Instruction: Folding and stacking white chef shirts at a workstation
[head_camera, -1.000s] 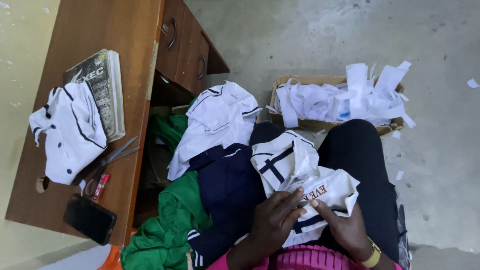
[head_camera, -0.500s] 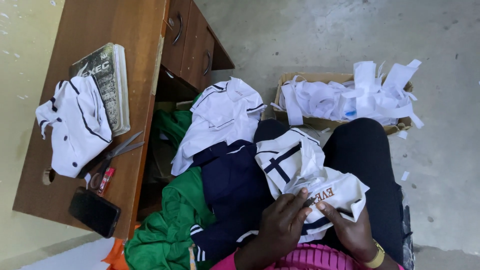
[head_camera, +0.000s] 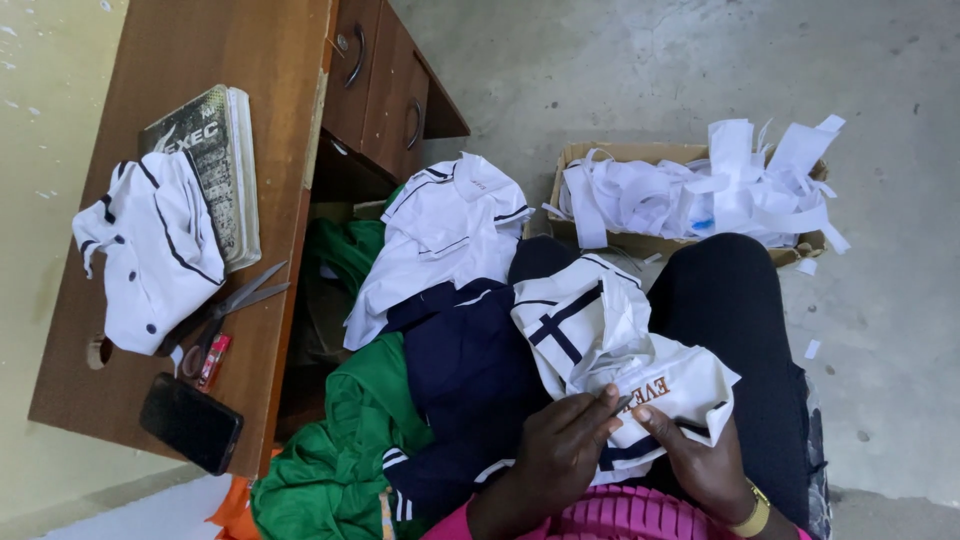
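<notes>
A white garment with dark stripes and orange lettering (head_camera: 610, 350) lies across my lap. My left hand (head_camera: 560, 455) rests on it and pinches a small dark tool at the lettering; what the tool is cannot be told. My right hand (head_camera: 700, 460), with a yellow wristband, grips the cloth's lower edge just beside it. Under the white piece lie a navy garment (head_camera: 460, 380) and a green one (head_camera: 330, 460).
A wooden desk (head_camera: 200, 60) at left carries a book (head_camera: 215, 165), a white garment (head_camera: 150, 250), scissors (head_camera: 235, 300) and a black phone (head_camera: 190, 423). Another white shirt (head_camera: 440, 240) lies beside its drawers. A cardboard box of white fabric strips (head_camera: 690, 195) stands on the concrete floor.
The view has shifted slightly. My hands stay on the white garment, with small finger movements at the lettering.
</notes>
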